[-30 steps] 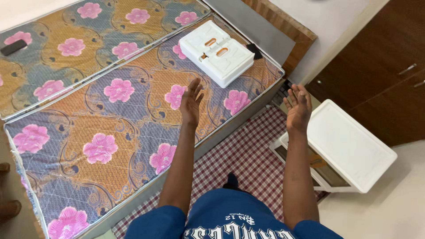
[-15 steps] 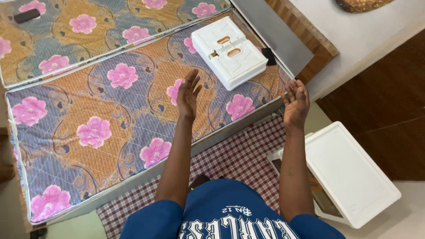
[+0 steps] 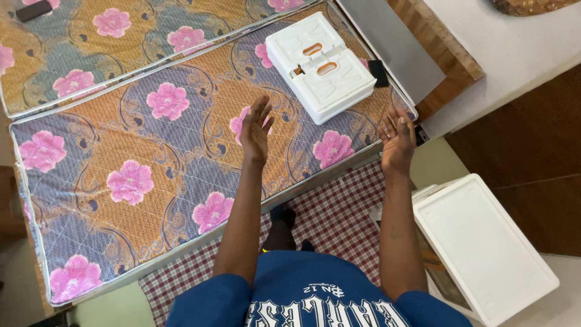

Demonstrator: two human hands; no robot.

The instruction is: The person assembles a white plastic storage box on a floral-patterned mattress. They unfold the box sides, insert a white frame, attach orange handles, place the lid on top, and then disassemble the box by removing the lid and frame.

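Both hands reached out empty over a flowered mattress.
The left hand (image 3: 255, 128) hung open-palmed above the mattress (image 3: 139, 151); a white box (image 3: 319, 65) lay just beyond; the right hand (image 3: 396, 138), fingers spread, hovered at the mattress edge, with a white tray (image 3: 484, 248) nearby.

Over the last second the right hand (image 3: 397, 138) has come in from above the checked floor mat (image 3: 339, 212) and the white tray (image 3: 484, 248) to hang over the corner edge of the flowered mattress (image 3: 121, 151), its fingers slightly more curled. It is now nearer the white moulded box (image 3: 321, 66), which lies towards its eleven o'clock. The left hand (image 3: 255, 130) has drifted a little nearer that box, now at its one o'clock.
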